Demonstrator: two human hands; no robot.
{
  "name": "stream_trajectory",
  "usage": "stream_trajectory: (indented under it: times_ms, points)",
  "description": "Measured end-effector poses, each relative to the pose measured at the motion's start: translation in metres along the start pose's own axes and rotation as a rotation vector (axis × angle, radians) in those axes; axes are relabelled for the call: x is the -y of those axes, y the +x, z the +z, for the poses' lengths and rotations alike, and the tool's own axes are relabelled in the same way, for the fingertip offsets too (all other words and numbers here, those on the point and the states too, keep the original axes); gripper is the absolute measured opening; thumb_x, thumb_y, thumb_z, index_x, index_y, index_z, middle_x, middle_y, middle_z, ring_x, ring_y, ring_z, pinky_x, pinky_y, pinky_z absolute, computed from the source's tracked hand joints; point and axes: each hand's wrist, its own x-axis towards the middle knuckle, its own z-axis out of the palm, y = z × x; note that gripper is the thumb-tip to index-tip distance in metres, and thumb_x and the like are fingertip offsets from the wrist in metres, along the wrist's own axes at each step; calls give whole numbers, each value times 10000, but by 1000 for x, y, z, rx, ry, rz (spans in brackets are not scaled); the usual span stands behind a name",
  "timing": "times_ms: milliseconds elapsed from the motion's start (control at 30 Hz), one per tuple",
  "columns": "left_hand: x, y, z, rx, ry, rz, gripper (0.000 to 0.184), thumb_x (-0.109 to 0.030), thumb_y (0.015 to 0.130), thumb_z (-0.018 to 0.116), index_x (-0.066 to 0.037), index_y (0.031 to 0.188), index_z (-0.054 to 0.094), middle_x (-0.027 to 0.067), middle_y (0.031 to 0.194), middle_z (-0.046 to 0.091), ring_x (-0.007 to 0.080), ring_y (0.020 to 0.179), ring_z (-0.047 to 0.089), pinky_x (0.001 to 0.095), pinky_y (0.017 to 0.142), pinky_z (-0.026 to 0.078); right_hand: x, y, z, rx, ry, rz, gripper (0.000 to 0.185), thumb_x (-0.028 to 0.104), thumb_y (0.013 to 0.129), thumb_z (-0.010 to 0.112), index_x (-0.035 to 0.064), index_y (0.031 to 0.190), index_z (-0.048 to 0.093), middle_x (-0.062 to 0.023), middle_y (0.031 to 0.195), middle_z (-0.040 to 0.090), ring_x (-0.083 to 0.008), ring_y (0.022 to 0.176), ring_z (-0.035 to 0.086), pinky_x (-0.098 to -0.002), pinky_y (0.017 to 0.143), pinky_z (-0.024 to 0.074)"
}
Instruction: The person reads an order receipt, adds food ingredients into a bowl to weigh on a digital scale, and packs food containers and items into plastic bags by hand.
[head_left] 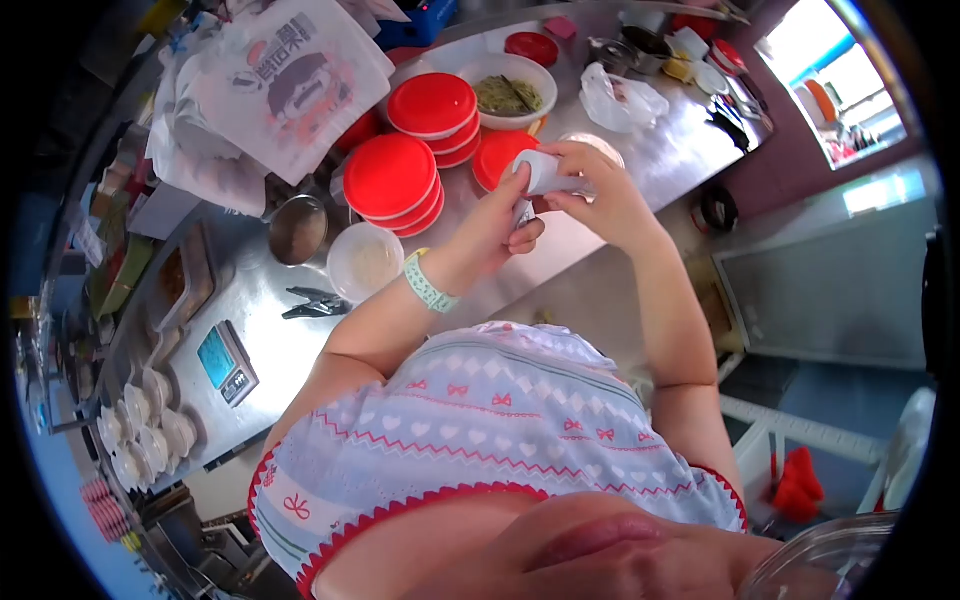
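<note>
My left hand (497, 222), with a pale green band at its wrist, is closed around a small white paper-like piece (541, 172). Dark print shows near its lower end; whether it is a slip or a roll I cannot tell. From the other side, my right hand (603, 195) pinches the same piece between thumb and fingers. Just behind the hands sits a red-lidded container (494, 158). To the left stand two stacks of red-lidded containers, a nearer stack (391, 178) and a farther stack (432, 104).
A white bowl of shredded food (508, 92) stands at the back. Left on the steel counter are a white tub (364, 262), a metal pot (298, 229), black tongs (316, 303), a digital scale (228, 362) and several white cups (150, 425). Plastic bags (290, 85) hang over the left side.
</note>
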Motion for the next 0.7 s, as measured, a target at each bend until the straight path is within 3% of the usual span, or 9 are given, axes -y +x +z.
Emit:
stream_trajectory:
  times_ms: [100,133,200,267,333,433,500,600,700]
  points:
    - [-35,27,10,-191,308,334,560,-515,1000,394,-115,1390,348,73,1169,604,32,513,331,166,448,256,-49,64,-32,66,-10,-146,284,21,773,704,29,1002,537,-79,1276,591,-234,1090,582,-331,874,489]
    - [-49,46,-18,-287,541,445,611,-402,992,488,-91,1452,234,121,1249,574,90,665,515,196,551,417,-63,94,-41,64,24,-214,286,23,773,706,25,1009,545,-76,1268,597,-217,1080,584,-320,877,488]
    - [-75,89,-50,-677,1221,970,653,-304,932,611,-41,1424,271,183,1296,542,217,983,609,285,783,507,-81,164,-60,159,-78,-240,276,0,790,701,43,991,517,-86,1292,575,-189,1106,567,-296,904,480]
    - [-118,103,-44,-960,1329,959,719,-273,858,709,0,1392,312,210,1321,520,300,1208,532,336,952,457,-97,238,-66,255,-12,-310,253,-4,803,679,32,1001,525,-79,1301,572,-171,1120,563,-292,934,471]
    - [-149,120,-47,-1093,1340,959,660,-336,862,686,-4,1352,393,222,1267,549,338,1096,601,366,872,500,-126,316,-57,344,-14,-570,199,-38,816,632,14,969,516,-94,1303,570,-184,1136,567,-319,982,466]
    - [-172,140,-48,-1262,1417,934,631,-333,864,672,-17,1342,408,229,1212,575,370,1022,621,397,816,518,-146,402,-41,544,65,-392,175,6,834,648,18,988,566,-98,1297,580,-208,1159,574,-326,984,468]
    - [-182,151,-54,-1346,1471,1048,616,-314,857,675,-28,1337,414,228,1172,590,382,983,621,423,789,520,-146,440,-30,645,-308,-610,358,135,868,658,34,1204,588,-163,1147,628,-278,1047,620,-355,905,489]
    - [-192,149,-59,-1407,1468,1035,603,-305,855,675,-30,1327,421,228,1173,584,388,966,619,433,781,521,-162,474,-8,613,-331,-787,250,87,842,682,53,1083,626,-96,1273,600,-226,1159,587,-334,984,469]
    - [-202,152,-66,-1470,1485,1068,533,-271,852,686,-21,1259,451,212,1127,587,392,947,616,428,777,518,-173,491,7,712,-311,-789,376,141,836,702,97,1202,629,-83,1233,628,-236,1125,607,-340,969,476]
